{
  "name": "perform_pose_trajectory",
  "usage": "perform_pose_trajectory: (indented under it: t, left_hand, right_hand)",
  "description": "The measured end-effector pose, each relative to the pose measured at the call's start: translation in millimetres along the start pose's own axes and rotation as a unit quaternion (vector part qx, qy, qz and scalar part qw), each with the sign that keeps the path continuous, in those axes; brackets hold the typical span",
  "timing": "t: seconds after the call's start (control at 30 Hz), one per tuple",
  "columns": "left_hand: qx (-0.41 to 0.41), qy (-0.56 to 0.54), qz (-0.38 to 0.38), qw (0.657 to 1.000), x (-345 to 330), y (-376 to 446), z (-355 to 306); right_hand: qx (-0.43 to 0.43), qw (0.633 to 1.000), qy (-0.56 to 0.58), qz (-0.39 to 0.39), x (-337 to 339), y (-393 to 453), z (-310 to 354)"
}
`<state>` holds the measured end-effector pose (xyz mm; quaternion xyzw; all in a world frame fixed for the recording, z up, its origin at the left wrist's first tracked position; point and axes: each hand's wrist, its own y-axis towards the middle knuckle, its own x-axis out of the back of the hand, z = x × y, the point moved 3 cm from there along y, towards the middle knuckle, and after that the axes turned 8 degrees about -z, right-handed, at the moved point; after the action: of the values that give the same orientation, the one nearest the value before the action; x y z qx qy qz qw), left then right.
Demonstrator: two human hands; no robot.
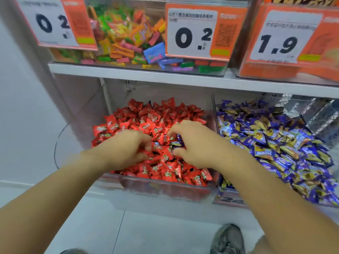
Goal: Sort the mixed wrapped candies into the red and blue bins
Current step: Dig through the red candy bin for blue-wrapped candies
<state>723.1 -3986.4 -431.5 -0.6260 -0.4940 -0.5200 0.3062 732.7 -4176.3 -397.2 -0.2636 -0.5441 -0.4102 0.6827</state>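
Observation:
A clear bin [165, 187] on the lower shelf is heaped with red wrapped candies [165, 114]. To its right a second bin holds blue and gold wrapped candies [275, 142]. Both hands are down in the red pile. My left hand [126, 149] is curled, its fingertips dug among red wrappers. My right hand [198, 143] has its fingers pinched around a blue wrapped candy [177, 143] that lies among the red ones. What the left fingers hold is hidden.
The white upper shelf [139, 74] overhangs the bins and carries a clear box of multicoloured candies [128, 39] and orange price cards [198, 32]. A wire basket [315, 114] stands at the far right. A shoe [229, 239] rests on the tiled floor below.

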Motion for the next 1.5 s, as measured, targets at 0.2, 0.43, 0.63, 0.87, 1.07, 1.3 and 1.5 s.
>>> perform_pose_trajectory:
  t: [0.2,0.43,0.63,0.87,1.07,1.3,1.5]
  left_hand:
    - [0.088,0.046,0.027,0.995,20,-18,33]
    - [0.086,-0.026,-0.132,0.987,31,-15,13]
    - [0.024,-0.124,-0.060,0.990,-11,1,-21]
    - [-0.031,-0.028,0.013,0.999,-22,13,-10]
    - [-0.021,-0.025,0.011,0.999,-19,6,-3]
    - [0.045,-0.049,0.004,0.998,-1,1,4]
    - [0.077,-0.037,0.000,0.996,7,-8,9]
  right_hand:
    - [-0.019,0.994,-0.021,0.109,-26,29,-7]
    - [0.021,0.987,0.091,0.128,-32,40,8]
    - [-0.064,0.986,0.142,0.060,3,31,-15]
    - [-0.050,0.995,-0.044,0.072,-13,43,-16]
    - [-0.058,0.986,-0.062,0.142,-28,57,-15]
    - [-0.071,0.966,-0.047,0.246,-34,63,-9]
    - [-0.119,0.948,0.019,0.294,-43,66,4]
